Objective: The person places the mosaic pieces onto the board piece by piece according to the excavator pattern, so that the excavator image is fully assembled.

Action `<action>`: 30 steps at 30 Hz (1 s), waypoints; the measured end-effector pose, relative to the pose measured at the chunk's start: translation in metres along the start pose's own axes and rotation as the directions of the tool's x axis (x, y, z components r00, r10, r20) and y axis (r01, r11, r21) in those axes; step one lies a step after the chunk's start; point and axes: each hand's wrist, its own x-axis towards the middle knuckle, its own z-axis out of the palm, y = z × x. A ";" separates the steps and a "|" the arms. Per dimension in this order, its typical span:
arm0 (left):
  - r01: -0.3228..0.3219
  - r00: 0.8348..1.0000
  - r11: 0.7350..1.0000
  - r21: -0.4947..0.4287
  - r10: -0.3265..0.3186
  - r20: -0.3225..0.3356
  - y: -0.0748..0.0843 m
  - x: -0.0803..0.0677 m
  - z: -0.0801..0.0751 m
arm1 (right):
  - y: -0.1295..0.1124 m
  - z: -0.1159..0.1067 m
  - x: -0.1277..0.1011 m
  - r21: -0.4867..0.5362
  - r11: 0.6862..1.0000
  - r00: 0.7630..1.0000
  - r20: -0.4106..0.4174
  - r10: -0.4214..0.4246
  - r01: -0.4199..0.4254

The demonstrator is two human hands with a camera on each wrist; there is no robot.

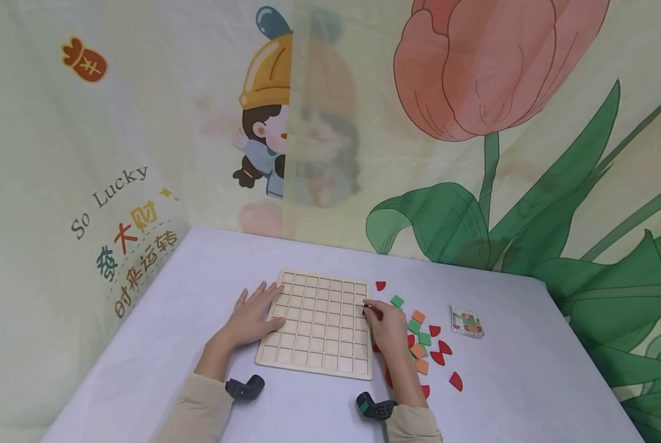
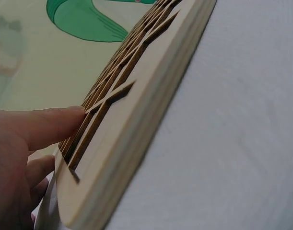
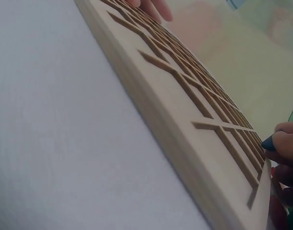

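Note:
A square wooden grid board [image 1: 323,373] with rows of shallow square cells lies flat on the table. My left hand [image 1: 254,317] rests on its left edge with the fingers spread, and in the left wrist view the thumb [image 2: 55,125] touches the gridded face. Over the board's right edge, my right hand [image 1: 387,329] pinches a small dark blue piece [image 3: 267,143] between thumb and fingertips. Only a pointed corner of that piece shows, so its full shape is hidden. The board's cells hold no pieces that I can see.
Right of the board lie loose red quarter-round pieces [image 1: 455,381], green squares [image 1: 425,339] and orange squares [image 1: 418,317], some partly under my right forearm. Farther right sits a small stack of printed cards [image 1: 467,322]. A printed cloth [image 1: 330,234] hangs behind the white table [image 1: 507,369].

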 end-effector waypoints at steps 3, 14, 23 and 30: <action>-0.003 1.000 1.000 0.003 0.003 -0.001 0.000 0.000 0.000 | 0.000 0.001 0.000 -0.018 1.000 1.000 -0.008 -0.014 0.013; -0.022 1.000 1.000 0.013 0.022 -0.015 0.001 -0.002 -0.001 | 0.000 0.001 0.002 -0.078 0.996 0.999 -0.020 -0.044 0.043; -0.017 1.000 0.999 0.027 0.018 -0.022 0.000 -0.002 0.001 | 0.000 0.002 0.002 -0.135 0.990 0.999 0.002 -0.047 0.046; -0.019 1.000 1.000 0.017 0.019 -0.025 0.001 -0.002 0.000 | 0.001 0.003 0.003 -0.130 0.991 0.999 0.011 -0.043 0.044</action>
